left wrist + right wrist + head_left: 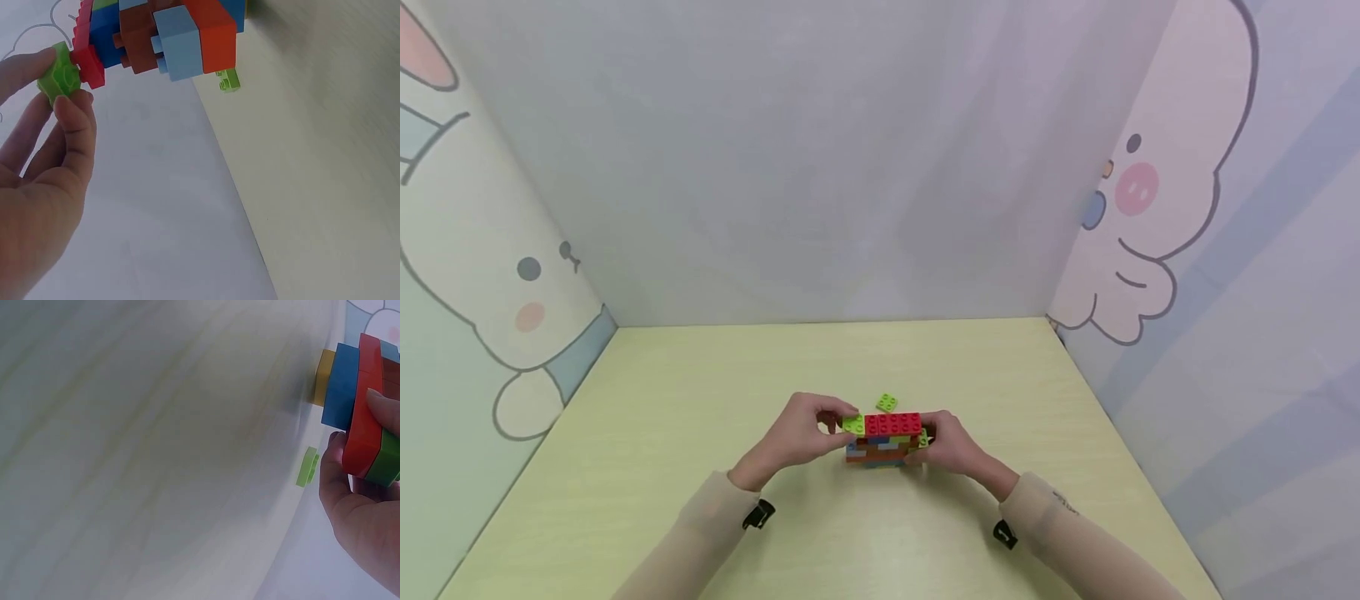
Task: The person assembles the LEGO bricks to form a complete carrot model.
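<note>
A block of stacked toy building bricks (886, 448) in blue, brown, orange and light blue stands in front of me, topped by a row of red bricks (892, 425). My left hand (799, 432) pinches a lime green brick (60, 75) between thumb and fingers. That brick meets the left end of the red row; whether it is fully pressed on, I cannot tell. From the other side, my right hand (953, 443) grips the stack's right end, thumb across the orange-red brick (364, 437). A green brick (385, 456) sticks out there, partly covered by the hand.
Just behind the stack, a loose lime green brick (887, 403) lies studs up on the pale wooden table (715, 367). Curtain-like walls with cartoon animals enclose the table at the back and sides. A small black device hangs by each wrist.
</note>
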`<action>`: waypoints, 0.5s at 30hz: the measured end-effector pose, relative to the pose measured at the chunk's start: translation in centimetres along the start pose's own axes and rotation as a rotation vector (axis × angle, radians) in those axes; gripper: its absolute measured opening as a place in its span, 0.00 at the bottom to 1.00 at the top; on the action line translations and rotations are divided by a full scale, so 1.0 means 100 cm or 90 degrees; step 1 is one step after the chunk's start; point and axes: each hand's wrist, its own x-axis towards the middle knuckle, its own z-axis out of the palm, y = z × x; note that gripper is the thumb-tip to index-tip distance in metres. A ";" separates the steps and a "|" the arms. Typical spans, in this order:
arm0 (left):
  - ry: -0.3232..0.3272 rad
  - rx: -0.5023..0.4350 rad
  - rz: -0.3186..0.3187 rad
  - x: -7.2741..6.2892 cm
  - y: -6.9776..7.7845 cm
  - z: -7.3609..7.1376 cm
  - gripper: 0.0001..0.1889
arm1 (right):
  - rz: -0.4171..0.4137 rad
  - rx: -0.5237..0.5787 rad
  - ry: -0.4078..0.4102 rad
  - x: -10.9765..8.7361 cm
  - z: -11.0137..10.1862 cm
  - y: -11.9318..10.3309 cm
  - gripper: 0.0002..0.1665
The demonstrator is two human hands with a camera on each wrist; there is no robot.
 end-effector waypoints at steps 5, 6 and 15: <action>-0.004 0.019 -0.004 0.003 0.004 0.001 0.11 | 0.006 0.000 0.001 0.000 -0.001 -0.002 0.25; -0.002 0.023 -0.002 0.003 0.005 0.001 0.10 | 0.005 0.000 0.001 0.000 -0.001 -0.002 0.25; 0.001 0.046 0.001 0.004 0.003 0.004 0.10 | 0.006 -0.007 0.002 0.000 0.002 -0.003 0.24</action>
